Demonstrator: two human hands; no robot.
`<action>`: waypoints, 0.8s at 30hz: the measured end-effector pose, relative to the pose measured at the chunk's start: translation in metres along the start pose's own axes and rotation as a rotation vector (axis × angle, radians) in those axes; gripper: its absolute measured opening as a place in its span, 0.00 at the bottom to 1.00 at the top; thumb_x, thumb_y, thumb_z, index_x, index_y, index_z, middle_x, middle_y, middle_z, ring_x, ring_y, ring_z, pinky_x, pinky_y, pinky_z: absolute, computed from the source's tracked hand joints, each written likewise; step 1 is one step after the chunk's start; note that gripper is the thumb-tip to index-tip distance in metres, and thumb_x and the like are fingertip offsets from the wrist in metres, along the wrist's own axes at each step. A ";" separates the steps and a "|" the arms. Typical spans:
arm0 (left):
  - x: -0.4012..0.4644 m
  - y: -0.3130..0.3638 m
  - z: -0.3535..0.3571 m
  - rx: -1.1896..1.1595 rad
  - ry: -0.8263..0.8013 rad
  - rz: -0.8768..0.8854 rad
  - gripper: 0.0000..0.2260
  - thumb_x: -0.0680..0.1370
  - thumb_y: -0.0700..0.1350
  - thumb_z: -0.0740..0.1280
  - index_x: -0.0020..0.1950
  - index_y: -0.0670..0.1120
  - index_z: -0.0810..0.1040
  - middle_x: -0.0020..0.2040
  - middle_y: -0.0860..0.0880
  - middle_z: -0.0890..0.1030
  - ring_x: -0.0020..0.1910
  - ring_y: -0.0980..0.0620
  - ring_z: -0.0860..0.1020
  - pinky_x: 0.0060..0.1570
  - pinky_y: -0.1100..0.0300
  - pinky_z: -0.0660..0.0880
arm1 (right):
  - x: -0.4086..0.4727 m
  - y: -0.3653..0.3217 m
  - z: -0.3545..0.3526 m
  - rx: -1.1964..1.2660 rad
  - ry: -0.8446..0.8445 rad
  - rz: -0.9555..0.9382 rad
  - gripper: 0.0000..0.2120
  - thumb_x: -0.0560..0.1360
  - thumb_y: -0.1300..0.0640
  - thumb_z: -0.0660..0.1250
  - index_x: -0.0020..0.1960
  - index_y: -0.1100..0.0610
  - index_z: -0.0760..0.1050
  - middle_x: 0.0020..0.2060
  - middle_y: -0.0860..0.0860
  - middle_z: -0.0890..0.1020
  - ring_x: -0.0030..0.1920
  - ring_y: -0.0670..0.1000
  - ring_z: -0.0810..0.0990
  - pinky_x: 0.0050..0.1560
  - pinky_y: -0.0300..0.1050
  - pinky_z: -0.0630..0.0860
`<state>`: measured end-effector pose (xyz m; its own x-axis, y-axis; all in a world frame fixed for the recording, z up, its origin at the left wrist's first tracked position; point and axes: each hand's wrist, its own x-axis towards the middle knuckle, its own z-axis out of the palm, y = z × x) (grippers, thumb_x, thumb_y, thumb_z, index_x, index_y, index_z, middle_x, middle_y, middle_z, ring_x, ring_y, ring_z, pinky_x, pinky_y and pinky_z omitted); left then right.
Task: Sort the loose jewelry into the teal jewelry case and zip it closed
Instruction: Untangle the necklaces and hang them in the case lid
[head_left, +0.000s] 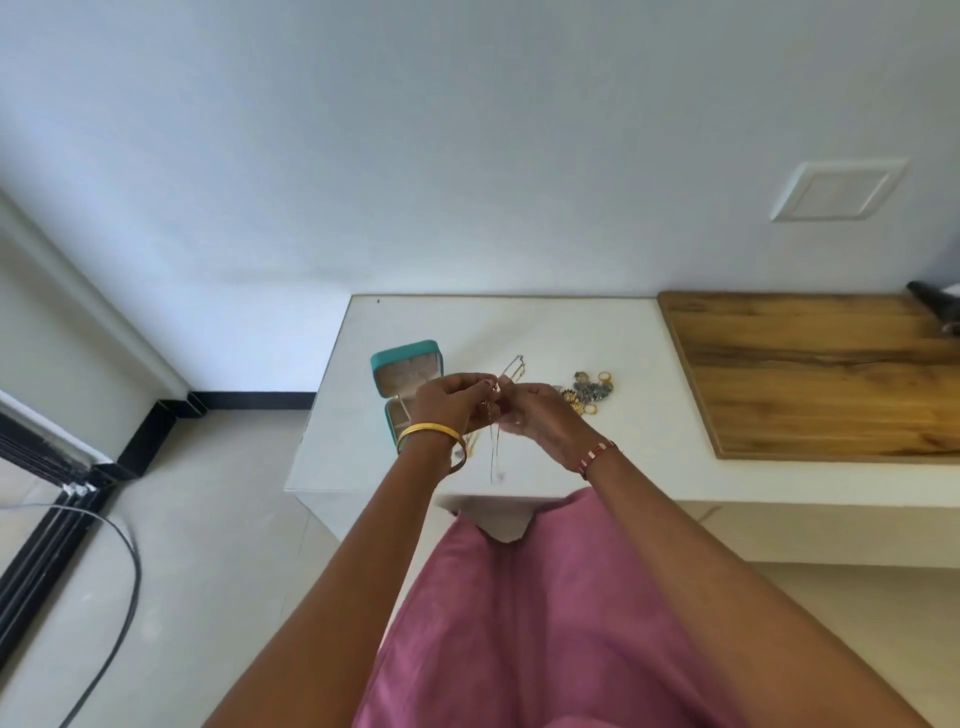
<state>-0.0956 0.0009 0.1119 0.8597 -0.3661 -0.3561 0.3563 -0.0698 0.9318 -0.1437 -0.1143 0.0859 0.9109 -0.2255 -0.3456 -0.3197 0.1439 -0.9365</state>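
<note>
The teal jewelry case (406, 354) stands open on the white counter (613, 332), its lid upright and its beige inside showing. My left hand (451, 405) and my right hand (540, 415) meet just to the right of the case, above the counter. Both pinch a thin chain necklace (494, 452) that hangs down in a loop between them. A second thin chain (514, 366) lies on the counter behind my hands. A heap of several gold rings and earrings (589, 392) lies to the right of my right hand.
A wooden board (821, 374) covers the right part of the counter. A dark object (935, 306) sits at its far right edge. A white wall runs behind the counter. A black cable (124, 571) lies on the tiled floor at left.
</note>
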 end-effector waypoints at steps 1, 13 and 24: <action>-0.006 0.007 -0.001 -0.005 -0.001 0.016 0.05 0.75 0.33 0.64 0.48 0.38 0.79 0.31 0.47 0.80 0.30 0.51 0.79 0.31 0.64 0.79 | -0.006 -0.003 0.000 0.032 -0.048 0.000 0.16 0.80 0.51 0.57 0.38 0.56 0.76 0.31 0.48 0.81 0.37 0.46 0.80 0.58 0.50 0.73; -0.038 0.040 -0.038 -0.466 0.113 -0.059 0.05 0.76 0.36 0.63 0.41 0.41 0.77 0.25 0.48 0.79 0.21 0.56 0.76 0.25 0.64 0.76 | -0.052 -0.013 -0.022 0.277 -0.103 -0.012 0.18 0.78 0.56 0.61 0.31 0.58 0.66 0.23 0.51 0.72 0.26 0.51 0.75 0.50 0.53 0.77; -0.053 0.029 -0.056 -0.787 0.117 -0.155 0.07 0.78 0.36 0.58 0.41 0.39 0.73 0.21 0.48 0.73 0.17 0.56 0.68 0.21 0.70 0.69 | -0.068 -0.023 -0.049 0.684 0.063 -0.117 0.24 0.78 0.54 0.59 0.23 0.55 0.68 0.18 0.50 0.65 0.22 0.49 0.68 0.42 0.49 0.79</action>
<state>-0.1104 0.0699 0.1538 0.7966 -0.3033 -0.5230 0.5902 0.5777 0.5639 -0.2107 -0.1491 0.1284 0.9059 -0.3287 -0.2670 0.0344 0.6856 -0.7271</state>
